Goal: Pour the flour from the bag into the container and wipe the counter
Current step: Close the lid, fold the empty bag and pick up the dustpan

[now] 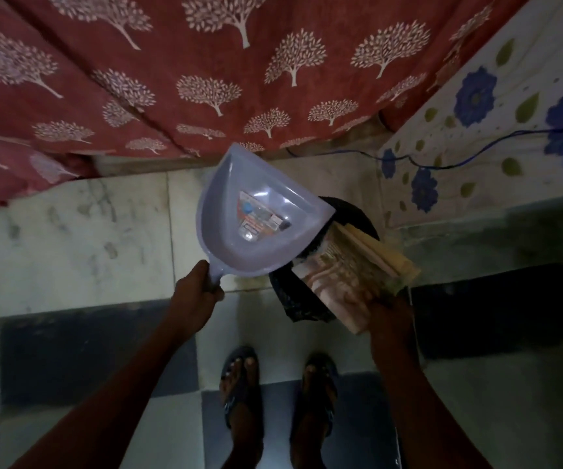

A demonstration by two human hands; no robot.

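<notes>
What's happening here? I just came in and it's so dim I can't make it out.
A person stands on a tiled floor holding a pale dustpan by its handle in the left hand. The right hand grips a folded paper bag tilted over a black-lined bin. The dustpan is held above the bin, beside the bag.

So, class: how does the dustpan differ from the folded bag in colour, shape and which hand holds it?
The dustpan is pale lilac plastic; the folded bag is tan. The dustpan is a rigid scoop; the bag is flattened. The left hand grips the dustpan's handle; the right hand holds the bag. Both hang over the black-lined bin.
</notes>
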